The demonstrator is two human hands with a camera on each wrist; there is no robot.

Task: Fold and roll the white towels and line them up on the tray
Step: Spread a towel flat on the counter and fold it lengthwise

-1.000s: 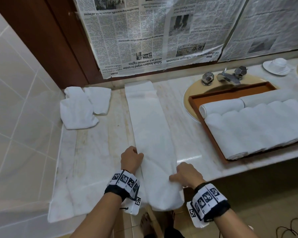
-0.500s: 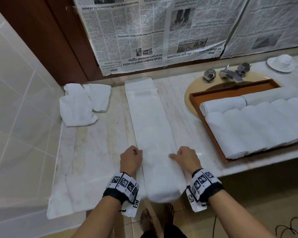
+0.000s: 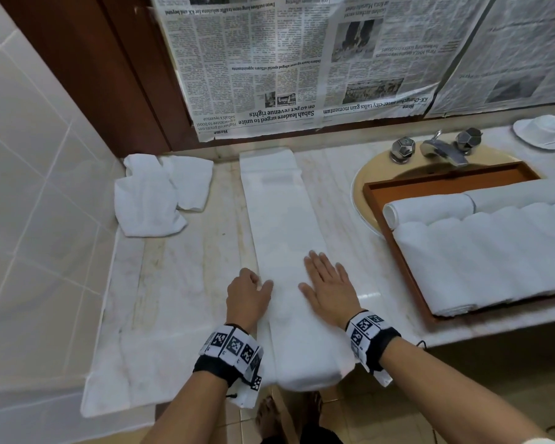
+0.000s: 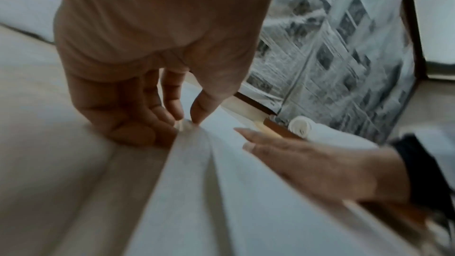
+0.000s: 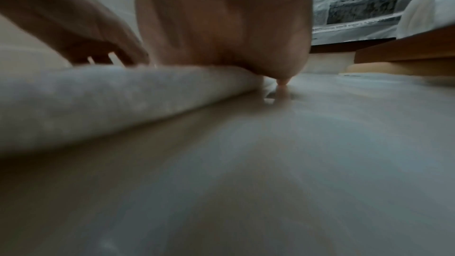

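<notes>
— What carried it all?
— A marble counter (image 3: 186, 283), pale and streaked.
— What lay on it?
— A long folded towel (image 3: 282, 225) ran from the back edge to the front edge, its end hanging over. A loose heap of towels (image 3: 154, 193) sat at the back left corner. A tray (image 3: 407, 267) of rolled towels rested toward the right end, partly over the sink (image 3: 362, 193), with a saucer (image 3: 540, 133) at the back right.

Marble bench (image 3: 186, 283) abuts a tiled wall (image 3: 29, 187) on the left. Newspaper sheets (image 3: 285, 59) cover the surface behind it, beside a dark wood panel (image 3: 93, 59). A beige basin (image 3: 366, 193) carries a chrome tap (image 3: 439, 149). White cup on saucer (image 3: 543, 131) stands far right.
</notes>
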